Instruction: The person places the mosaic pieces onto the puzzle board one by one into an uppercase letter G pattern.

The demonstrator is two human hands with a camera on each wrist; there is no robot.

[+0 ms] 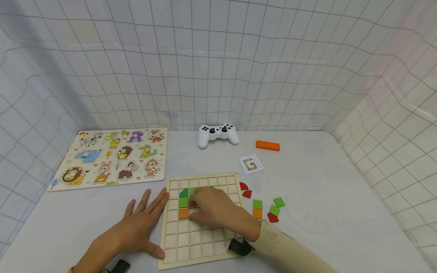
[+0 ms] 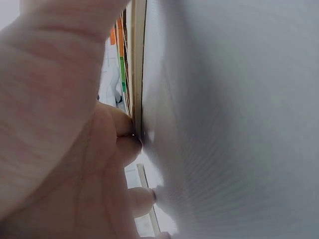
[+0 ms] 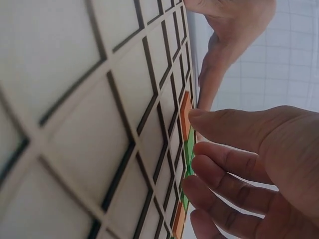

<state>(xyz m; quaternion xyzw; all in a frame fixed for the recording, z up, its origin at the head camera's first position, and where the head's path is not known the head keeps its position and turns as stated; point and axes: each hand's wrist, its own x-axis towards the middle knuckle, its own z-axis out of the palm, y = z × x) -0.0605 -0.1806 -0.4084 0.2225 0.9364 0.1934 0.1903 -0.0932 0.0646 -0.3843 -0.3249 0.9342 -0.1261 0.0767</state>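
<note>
A wooden grid board (image 1: 182,253) lies flat before me. My left hand (image 1: 136,229) is spread beside it, with fingertips and thumb at its left edge. Over the board's upper middle is my right hand (image 1: 215,208), fingers loosely bent and thumb apart from them. Its thumb tip is right at an orange square tile (image 1: 183,214), and its fingers come close to a green square tile (image 1: 183,202). Above these sits a dark green quarter-round tile (image 1: 183,193). The right hand partly hides more tiles; in the right wrist view, another orange tile (image 3: 178,219) shows below its fingers.
Loose green squares (image 1: 274,210), an orange square (image 1: 257,213) and red quarter-rounds (image 1: 247,193) lie right of the board. Behind are a pattern card (image 1: 251,163), an orange block (image 1: 268,145) and a white game controller (image 1: 218,134). An animal puzzle (image 1: 112,157) lies at left.
</note>
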